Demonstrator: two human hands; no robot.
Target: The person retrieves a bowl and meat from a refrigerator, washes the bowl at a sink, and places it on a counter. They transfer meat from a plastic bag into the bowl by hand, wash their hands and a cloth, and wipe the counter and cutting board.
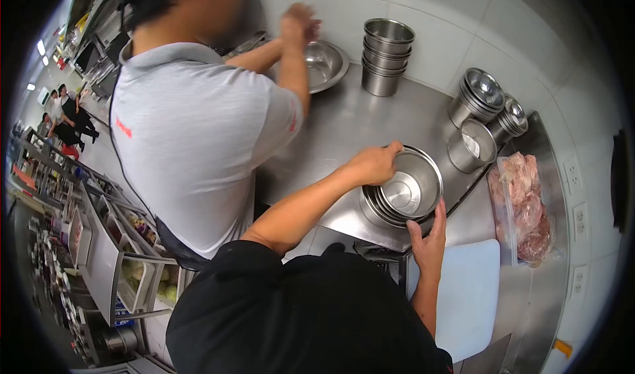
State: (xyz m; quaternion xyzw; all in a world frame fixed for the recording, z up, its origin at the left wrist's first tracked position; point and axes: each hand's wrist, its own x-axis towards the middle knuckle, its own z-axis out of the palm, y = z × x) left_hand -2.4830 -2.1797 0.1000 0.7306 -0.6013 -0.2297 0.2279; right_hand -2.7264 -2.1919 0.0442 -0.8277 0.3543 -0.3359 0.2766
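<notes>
In front of me a round steel container sits tilted in a stack of nested steel containers near the counter's edge. My left hand is closed over its far-left rim, thumb and fingers gripping the edge. At the near-right side, my right hand holds the container's wall between fairly straight fingers and a thumb set apart. How far its fingers reach around the outside is hidden. A light blue cutting board lies beside my right forearm.
A co-worker in a grey shirt stands close on my left, hands over a wide steel bowl. Tall steel containers stand stacked by the wall. More containers are at the right, near a clear tub of raw meat.
</notes>
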